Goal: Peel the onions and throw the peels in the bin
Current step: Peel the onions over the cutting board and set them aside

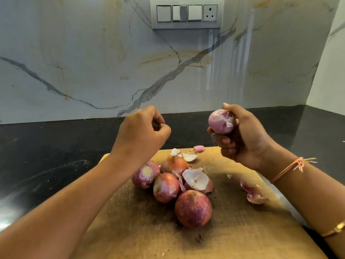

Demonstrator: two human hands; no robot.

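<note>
My right hand (242, 139) grips a mostly peeled pink onion (220, 122), lifted above the far end of the wooden cutting board (233, 230). My left hand (141, 131) hovers to its left with fingers curled, thumb and fingertips pinched together; a tiny scrap of skin may sit between them, too small to tell. Several onions lie in a cluster on the board: a large unpeeled one (193, 208), a partly peeled one (165, 187), one with a cut top (146, 173) and an orange-skinned one (174, 164). Loose peels (196, 179) lie among them.
More peel pieces lie at the board's far end (189, 156) and right side (252, 191). The board rests on a black stone counter (46, 156). A marble backsplash with a switch panel (186, 13) stands behind. No bin is in view.
</note>
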